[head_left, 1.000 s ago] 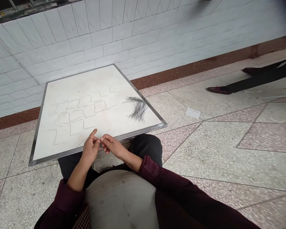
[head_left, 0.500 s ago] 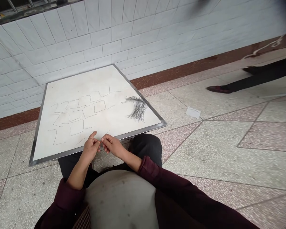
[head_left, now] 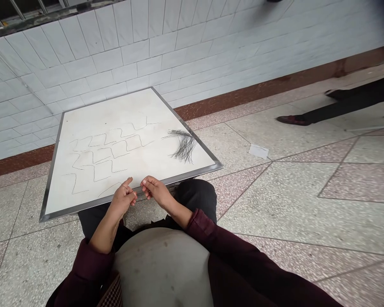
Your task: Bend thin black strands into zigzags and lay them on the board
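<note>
My left hand (head_left: 124,198) is closed in a pinch above the near edge of the white board (head_left: 64,170), its index finger raised. A thin dark wire-like strand (head_left: 110,188) runs from its fingers to the left over the board. To the right and apart from it, my right hand (head_left: 155,190) has thumb and fingertips pressed together; whatever is between them is too small to make out. Several bent strands (head_left: 111,149) lie in stepped rows on the board. A loose bunch of dark strands (head_left: 184,145) rests near the board's right edge.
The metal-rimmed board sits over my knees (head_left: 196,198), near a white tiled wall (head_left: 131,55). On the speckled floor to the right lies a white paper piece (head_left: 258,151). Another person's legs (head_left: 339,106) and dark shoes show farther right.
My hands were together at the board's near edge; now they are apart, the right hand having moved right and slightly up. The left hand has barely moved.
</note>
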